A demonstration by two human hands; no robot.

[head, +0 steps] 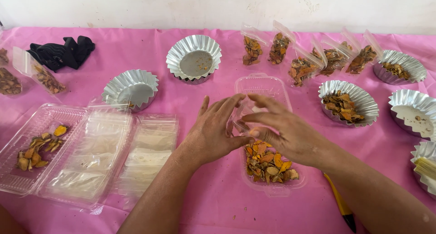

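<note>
**Clear plastic between two hands over a tray of dried slices**

Pink cloth (pixel 218 202) covers the whole table. Nearest the person, a yellow-handled tool (pixel 340 204) lies on it by the right forearm. Just beyond, a clear plastic tray (pixel 272 188) holds a heap of orange and brown dried slices (pixel 269 163) in its near end; its far end is bare. The left hand (pixel 211 134) and the right hand (pixel 281 129) meet directly above this tray, fingertips close together, pinching a small clear bag (pixel 240 118) between them. The bag sits right at the fingertips, just over the heap, and it is hard to make out against the tray; whether anything is inside it I cannot tell.

To the left lie a stack of flat clear bags (pixel 150 152) and an open clear clamshell box (pixel 27 138) with a few more slices in one half.

Farther back, fluted foil cups stand about: an empty one (pixel 131 88) at left, one (pixel 194 57) with crumbs in the middle, and one (pixel 349 102) with slices at right. Behind these, filled little bags (pixel 299 57) stand in a row near the wall, well apart from the hands. A black cloth (pixel 61 52) lies at far left.
</note>
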